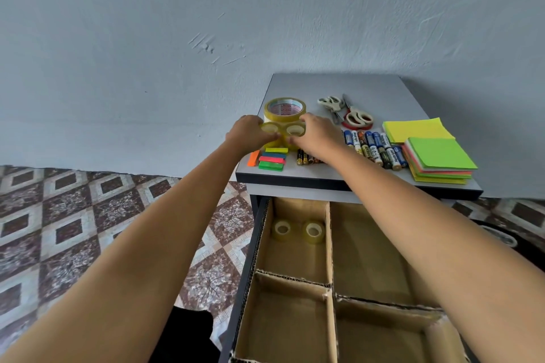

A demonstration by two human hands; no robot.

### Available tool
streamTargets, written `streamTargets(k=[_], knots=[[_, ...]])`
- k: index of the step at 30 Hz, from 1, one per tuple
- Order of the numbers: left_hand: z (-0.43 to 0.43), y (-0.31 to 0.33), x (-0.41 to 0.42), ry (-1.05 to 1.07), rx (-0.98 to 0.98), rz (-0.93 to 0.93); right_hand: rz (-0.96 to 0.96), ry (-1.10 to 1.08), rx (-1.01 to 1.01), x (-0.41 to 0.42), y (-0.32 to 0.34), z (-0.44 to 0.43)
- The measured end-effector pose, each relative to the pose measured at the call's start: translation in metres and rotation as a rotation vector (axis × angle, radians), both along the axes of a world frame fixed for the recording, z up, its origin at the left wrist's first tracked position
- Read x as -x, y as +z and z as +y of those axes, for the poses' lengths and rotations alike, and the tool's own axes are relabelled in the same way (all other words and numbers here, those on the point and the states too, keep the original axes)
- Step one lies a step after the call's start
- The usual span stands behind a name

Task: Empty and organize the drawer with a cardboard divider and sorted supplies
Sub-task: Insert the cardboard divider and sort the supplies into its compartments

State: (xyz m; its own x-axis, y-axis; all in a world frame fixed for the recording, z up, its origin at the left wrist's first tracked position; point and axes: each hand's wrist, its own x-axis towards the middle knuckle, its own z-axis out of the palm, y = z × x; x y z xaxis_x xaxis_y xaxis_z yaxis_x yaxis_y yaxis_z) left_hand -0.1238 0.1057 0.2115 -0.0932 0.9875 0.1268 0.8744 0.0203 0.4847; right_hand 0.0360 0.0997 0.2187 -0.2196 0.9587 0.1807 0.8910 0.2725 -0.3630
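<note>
Cardboard divider's (330, 286) far-left compartment holds two clear tape rolls (282, 230).

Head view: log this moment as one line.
left hand: holds small tape rolls | right hand: holds same rolls | drawer: two tape rolls in back-left section

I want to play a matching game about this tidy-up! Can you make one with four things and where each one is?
Things:
1 scissors
2 cardboard divider
3 green-topped paper stack
4 big tape roll

Places:
a in the open drawer
b tabletop's front right corner
c behind the batteries
d near the tabletop's left edge

Pairs: 1-c, 2-a, 3-b, 4-d.
</note>
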Motion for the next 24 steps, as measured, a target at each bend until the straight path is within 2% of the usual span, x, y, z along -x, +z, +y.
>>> streamTargets(k=[6, 12, 18, 24], knots=[[-0.009, 0.007, 0.003, 0.04, -0.122, -0.087, 0.233, -0.021, -0.103, -0.011, 0.009, -0.014], [-0.084, 0.016, -0.021, -0.043, -0.203, -0.183, 0.386, 0.057, -0.106, -0.038, 0.005, -0.077], [-0.153, -0.025, -0.036, -0.164, -0.013, -0.209, 0.403, -0.008, -0.039, -0.072, -0.04, -0.14], [-0.139, -0.099, -0.058, -0.206, 0.189, -0.131, 0.412, -0.137, -0.015, -0.091, -0.093, -0.174]])
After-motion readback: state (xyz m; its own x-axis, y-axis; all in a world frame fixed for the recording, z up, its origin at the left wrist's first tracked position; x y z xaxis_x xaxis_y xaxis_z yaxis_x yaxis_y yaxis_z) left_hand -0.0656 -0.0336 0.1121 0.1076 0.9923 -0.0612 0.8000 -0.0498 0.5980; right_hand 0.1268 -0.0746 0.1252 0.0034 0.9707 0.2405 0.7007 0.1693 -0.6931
